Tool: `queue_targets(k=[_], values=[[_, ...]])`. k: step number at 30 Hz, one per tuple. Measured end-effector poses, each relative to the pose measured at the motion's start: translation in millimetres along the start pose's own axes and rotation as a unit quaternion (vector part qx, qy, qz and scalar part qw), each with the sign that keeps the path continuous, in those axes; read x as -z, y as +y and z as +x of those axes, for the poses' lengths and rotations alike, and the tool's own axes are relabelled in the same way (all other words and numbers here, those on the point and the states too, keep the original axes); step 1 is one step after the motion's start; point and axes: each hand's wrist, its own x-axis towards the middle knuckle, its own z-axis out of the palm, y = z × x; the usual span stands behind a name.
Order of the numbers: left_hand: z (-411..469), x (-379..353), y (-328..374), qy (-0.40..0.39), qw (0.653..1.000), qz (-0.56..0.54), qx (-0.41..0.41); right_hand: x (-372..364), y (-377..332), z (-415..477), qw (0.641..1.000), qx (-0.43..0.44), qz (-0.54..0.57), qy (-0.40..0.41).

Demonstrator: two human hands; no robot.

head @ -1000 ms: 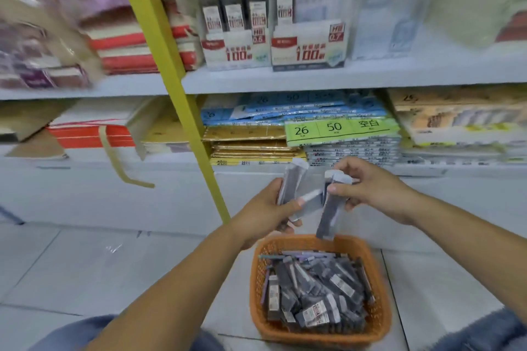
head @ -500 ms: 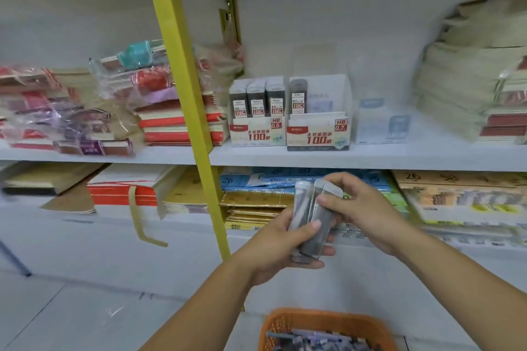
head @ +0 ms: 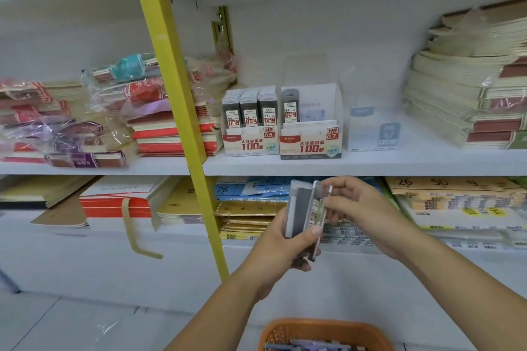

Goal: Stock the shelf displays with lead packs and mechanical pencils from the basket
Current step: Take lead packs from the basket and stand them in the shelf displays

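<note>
While the left hand (head: 285, 245) grips a stack of lead packs (head: 301, 209) at centre frame and the right hand (head: 359, 205) pinches one's top, pulling it free could spill its neighbours.

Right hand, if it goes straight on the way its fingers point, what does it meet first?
The lead packs in the left hand; the right hand pinches their tops.

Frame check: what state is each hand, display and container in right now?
Left hand, grips a bundle of lead packs.
Right hand, pinches the bundle's top edge.
HB 0.5 display, three columns filled.
HB 0.7 display, single pack at left, rest vacant.
Orange basket, on the floor, holding more stock, mostly cropped.
</note>
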Motion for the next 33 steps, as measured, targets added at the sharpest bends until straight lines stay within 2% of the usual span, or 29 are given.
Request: queue_targets(k=[7, 16, 19, 22, 28, 33], values=[[-3, 3, 2, 0.039, 0.997, -0.064, 0.018, 7, -11, -6, 1.000, 0.011, 0.026, -0.002], [1, 5, 9, 0.075, 0.995, -0.062, 0.007, -1, -18, -11, 0.999, 0.026, 0.035, 0.029], [3, 15, 21, 0.086, 0.995, -0.032, -0.030, -8, -39, -7, 0.995, 0.082, -0.034, 0.053], [8, 35, 37, 0.124, 0.988, -0.051, -0.076, -18, -77, 11, 0.981, 0.167, -0.086, 0.055], [11, 87, 51, 0.221, 0.960, -0.105, -0.134, -57, -151, 75, 0.928, 0.317, -0.182, 0.078], [17, 114, 54, 0.234, 0.954, -0.121, -0.146, -98, -159, 128, 0.886, 0.317, -0.332, 0.066]])
